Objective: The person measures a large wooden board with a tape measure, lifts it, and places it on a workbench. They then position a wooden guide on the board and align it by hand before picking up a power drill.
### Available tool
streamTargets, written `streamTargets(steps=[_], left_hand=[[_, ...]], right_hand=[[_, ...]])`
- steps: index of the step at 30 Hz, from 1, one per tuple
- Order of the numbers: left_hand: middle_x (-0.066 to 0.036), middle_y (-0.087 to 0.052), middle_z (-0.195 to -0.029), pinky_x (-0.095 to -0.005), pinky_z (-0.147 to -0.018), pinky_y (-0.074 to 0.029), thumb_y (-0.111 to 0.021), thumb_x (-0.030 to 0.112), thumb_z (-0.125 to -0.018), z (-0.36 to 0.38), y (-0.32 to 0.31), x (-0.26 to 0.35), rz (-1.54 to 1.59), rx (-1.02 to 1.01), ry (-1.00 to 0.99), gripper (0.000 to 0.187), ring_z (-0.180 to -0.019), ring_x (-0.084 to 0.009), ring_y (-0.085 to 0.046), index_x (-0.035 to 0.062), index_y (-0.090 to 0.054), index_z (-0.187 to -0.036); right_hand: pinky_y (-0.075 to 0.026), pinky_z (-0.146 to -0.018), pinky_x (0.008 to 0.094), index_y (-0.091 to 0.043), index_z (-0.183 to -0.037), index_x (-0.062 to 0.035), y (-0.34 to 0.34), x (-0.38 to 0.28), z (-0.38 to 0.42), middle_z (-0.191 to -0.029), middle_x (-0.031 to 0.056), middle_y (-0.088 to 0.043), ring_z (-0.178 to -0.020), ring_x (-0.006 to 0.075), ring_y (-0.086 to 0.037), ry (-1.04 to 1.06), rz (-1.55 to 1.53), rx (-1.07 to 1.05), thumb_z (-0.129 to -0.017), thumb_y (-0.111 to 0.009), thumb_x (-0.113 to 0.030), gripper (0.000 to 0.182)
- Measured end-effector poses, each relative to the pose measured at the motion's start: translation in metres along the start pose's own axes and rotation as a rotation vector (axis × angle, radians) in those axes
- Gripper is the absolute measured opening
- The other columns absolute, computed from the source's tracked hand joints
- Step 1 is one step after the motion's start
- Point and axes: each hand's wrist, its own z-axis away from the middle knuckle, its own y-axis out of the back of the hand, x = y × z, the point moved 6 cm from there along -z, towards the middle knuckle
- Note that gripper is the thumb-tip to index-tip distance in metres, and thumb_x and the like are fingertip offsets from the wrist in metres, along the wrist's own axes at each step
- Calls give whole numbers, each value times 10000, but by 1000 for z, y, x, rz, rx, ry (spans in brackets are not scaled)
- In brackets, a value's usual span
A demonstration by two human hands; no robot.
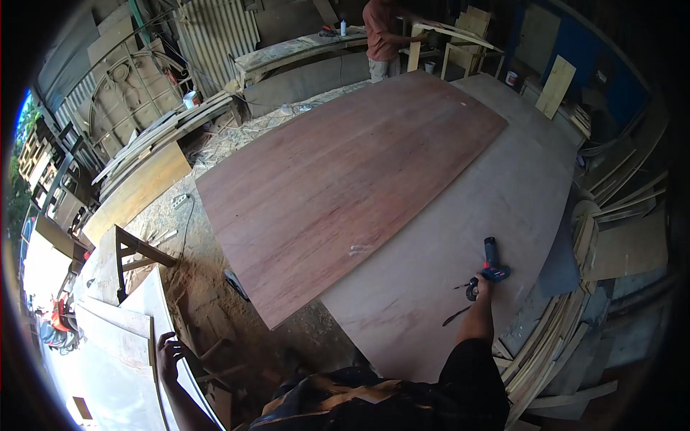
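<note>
My right hand (482,287) reaches over the large pale plywood sheet (431,251), with its fingers closed at the front end of a dark blue cordless drill (494,267). The drill's handle points away from me, and a thin bit shows to the left of my fingers. Against those fingers is a small black rounded object (471,292), its kind unclear. A slim dark strip (456,316) lies on the sheet close by. My left hand (169,353) hangs beside the edge of a white-faced panel (122,366), fingers bent and apart, nothing visible in them.
A reddish plywood sheet (345,179) overlaps the pale one. Another person (382,39) stands at the far end beside a wooden frame (467,47). Timber strips (550,337) lie along the right. A wooden trestle (129,258), a power strip (181,200) and sawdust are at the left.
</note>
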Motion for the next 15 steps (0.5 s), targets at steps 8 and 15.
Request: streamTargets(steps=[8, 15], left_hand=[[-49, -558, -790, -305, -629, -509, -469, 108, -740, -4, -33, -42, 268, 51, 157, 377, -670, -160, -576, 76, -522, -1112], [-43, -575, -839, -325, -718, -506, -476, 55, -792, -30, -79, -53, 411, -131, 172, 283, -744, -168, -586, 78, -542, -1067]], right_hand=[[-449, -495, 286, -615, -788, -149, -31, 11, 14, -691, 3, -581, -536, 138, -545, -11, -396, -333, -741, -684, -254, 134], [-466, -466, 269, -582, -866, -131, -101, -32, 226, -685, 24, -558, -544, 137, -560, -140, -632, -676, -783, -676, -328, 234]])
